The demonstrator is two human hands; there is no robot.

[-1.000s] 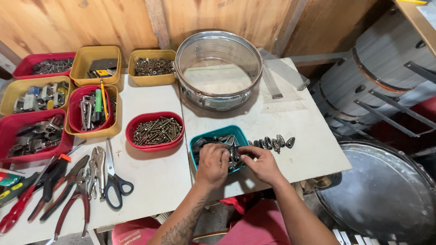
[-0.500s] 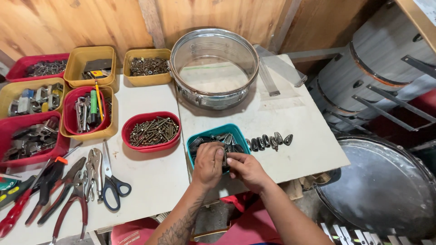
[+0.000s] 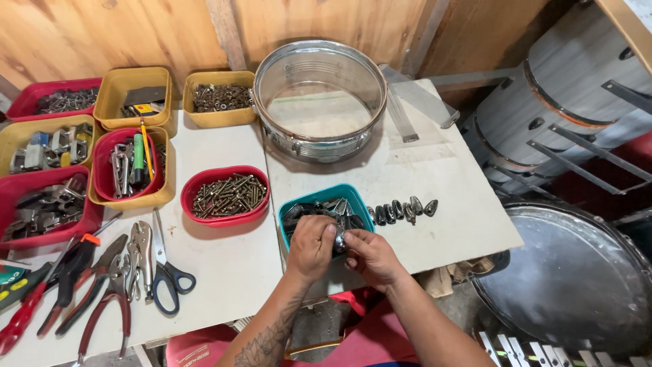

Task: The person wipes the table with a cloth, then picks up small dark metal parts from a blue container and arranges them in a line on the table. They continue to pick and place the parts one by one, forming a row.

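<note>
My left hand and my right hand meet over the near edge of a teal tray filled with dark metal lugs. Between the fingers of both hands sits one small shiny metal lug. A row of several dark lugs lies on the white table just right of the tray. A round chrome drum shell stands behind the tray, against the wooden wall.
A red tray of long screws sits left of the teal tray. Yellow and red bins of hardware fill the far left. Pliers and scissors lie at the front left. Drums and a drum head stand to the right.
Both hands stayed at the teal tray's near edge, shifting slightly while working one lug between the fingers. The camera view moved a little.
</note>
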